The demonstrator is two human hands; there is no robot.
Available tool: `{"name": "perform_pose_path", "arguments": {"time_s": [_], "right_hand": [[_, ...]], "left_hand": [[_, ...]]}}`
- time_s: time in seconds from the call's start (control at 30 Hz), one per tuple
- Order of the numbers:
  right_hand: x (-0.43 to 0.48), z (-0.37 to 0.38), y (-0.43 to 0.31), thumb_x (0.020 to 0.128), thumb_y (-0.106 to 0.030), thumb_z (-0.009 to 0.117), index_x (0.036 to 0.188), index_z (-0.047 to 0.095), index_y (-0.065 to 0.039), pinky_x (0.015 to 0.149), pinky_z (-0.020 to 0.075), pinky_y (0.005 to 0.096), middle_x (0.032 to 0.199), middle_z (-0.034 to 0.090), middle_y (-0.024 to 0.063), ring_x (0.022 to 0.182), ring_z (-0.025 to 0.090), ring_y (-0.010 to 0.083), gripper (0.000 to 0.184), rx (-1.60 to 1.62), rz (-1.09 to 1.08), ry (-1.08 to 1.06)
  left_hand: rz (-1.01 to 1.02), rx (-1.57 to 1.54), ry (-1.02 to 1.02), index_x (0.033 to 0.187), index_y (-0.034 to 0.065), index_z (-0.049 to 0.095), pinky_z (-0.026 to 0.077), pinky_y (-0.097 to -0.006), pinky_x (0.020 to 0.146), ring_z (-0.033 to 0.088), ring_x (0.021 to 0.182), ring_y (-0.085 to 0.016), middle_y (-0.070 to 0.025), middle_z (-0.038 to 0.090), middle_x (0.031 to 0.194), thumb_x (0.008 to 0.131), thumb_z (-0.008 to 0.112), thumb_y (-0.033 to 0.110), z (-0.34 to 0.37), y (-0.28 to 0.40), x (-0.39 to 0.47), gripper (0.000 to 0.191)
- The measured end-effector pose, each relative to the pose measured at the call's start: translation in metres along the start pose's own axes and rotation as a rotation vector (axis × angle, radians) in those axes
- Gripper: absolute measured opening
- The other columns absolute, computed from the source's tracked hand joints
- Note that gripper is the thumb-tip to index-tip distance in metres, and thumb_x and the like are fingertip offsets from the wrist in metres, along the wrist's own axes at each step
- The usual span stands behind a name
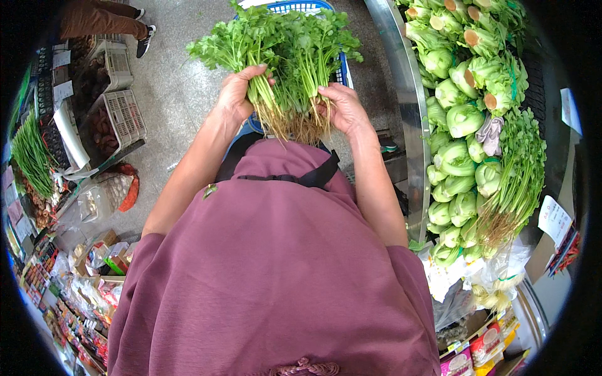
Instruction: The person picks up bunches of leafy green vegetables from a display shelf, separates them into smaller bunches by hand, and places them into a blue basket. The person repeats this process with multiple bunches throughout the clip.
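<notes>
My left hand (240, 91) is closed around a bunch of leafy herb (261, 87), coriander or Chinese celery, with the thumb across its pale stems. On the other side, my right hand (345, 105) pinches a smaller bunch (312, 77) of the same herb between thumb and fingers. Brown roots hang below both hands. More stems and a mass of roots (303, 127) show between the two bunches; what supports them cannot be made out. Behind the leaves stands a blue plastic basket (347, 73), mostly hidden by them.
A metal-edged display (416, 141) on the right carries lettuce-like stem vegetables (463, 120), a rooted herb bunch (515, 174) and a grey glove (491, 135). At left are plastic crates (123, 117) of produce and a net bag (115, 190). A person's legs (108, 21) are at upper left.
</notes>
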State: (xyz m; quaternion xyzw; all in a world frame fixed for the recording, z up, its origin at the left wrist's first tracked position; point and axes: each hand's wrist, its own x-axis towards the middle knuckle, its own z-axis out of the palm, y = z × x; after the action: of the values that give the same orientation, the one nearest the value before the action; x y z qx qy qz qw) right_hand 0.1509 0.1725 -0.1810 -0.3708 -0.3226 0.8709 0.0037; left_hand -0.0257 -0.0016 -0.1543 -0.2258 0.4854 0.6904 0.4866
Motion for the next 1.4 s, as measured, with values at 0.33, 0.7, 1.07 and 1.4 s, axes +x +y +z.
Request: {"name": "perform_pose_path", "arguments": {"time_s": [0.33, 0.7, 1.07, 1.4], "right_hand": [[-0.004, 0.028, 0.002, 0.087, -0.007, 0.067, 0.102, 0.060, 0.004, 0.059, 0.0540, 0.0275, 0.093, 0.066, 0.0100, 0.074, 0.065, 0.0161, 0.020, -0.092, -0.032, 0.059], [-0.006, 0.038, -0.001, 0.090, -0.013, 0.066, 0.100, 0.061, 0.002, 0.058, 0.0506, 0.0248, 0.085, 0.066, 0.0086, 0.069, 0.063, 0.0122, 0.019, -0.286, -0.108, 0.063], [-0.012, 0.017, -0.003, 0.100, -0.019, 0.051, 0.108, 0.053, 0.001, 0.054, 0.0559, 0.0262, 0.089, 0.069, 0.0184, 0.066, 0.067, 0.0175, 0.022, -0.004, -0.019, 0.147], [-0.014, 0.021, 0.003, 0.099, -0.023, 0.057, 0.099, 0.059, -0.005, 0.054, 0.0482, 0.0228, 0.079, 0.064, 0.0060, 0.061, 0.059, 0.0101, 0.018, -0.033, -0.135, 0.182]], "left_hand": [[-0.222, 0.062, -0.133, 0.115, -0.0022, 0.059, 0.059, -0.0459, 0.083, 0.070, 0.091, -0.029, -0.0167, 0.069, 0.105, 0.093, 0.061, 0.014, 0.025, -0.021, 0.022, 0.027], [-0.242, 0.172, -0.138, 0.114, -0.0062, 0.057, 0.059, -0.0472, 0.080, 0.070, 0.088, -0.031, -0.0183, 0.068, 0.103, 0.086, 0.062, 0.001, 0.026, -0.025, 0.031, 0.030], [-0.255, 0.094, -0.183, 0.110, -0.0053, 0.060, 0.058, -0.0400, 0.076, 0.068, 0.083, -0.026, -0.0167, 0.069, 0.102, 0.084, 0.062, 0.008, 0.008, -0.020, 0.031, 0.030], [-0.268, 0.113, -0.208, 0.114, -0.0062, 0.059, 0.057, -0.0424, 0.080, 0.068, 0.086, -0.027, -0.0168, 0.069, 0.105, 0.084, 0.061, 0.009, 0.005, -0.021, 0.034, 0.035]]}}
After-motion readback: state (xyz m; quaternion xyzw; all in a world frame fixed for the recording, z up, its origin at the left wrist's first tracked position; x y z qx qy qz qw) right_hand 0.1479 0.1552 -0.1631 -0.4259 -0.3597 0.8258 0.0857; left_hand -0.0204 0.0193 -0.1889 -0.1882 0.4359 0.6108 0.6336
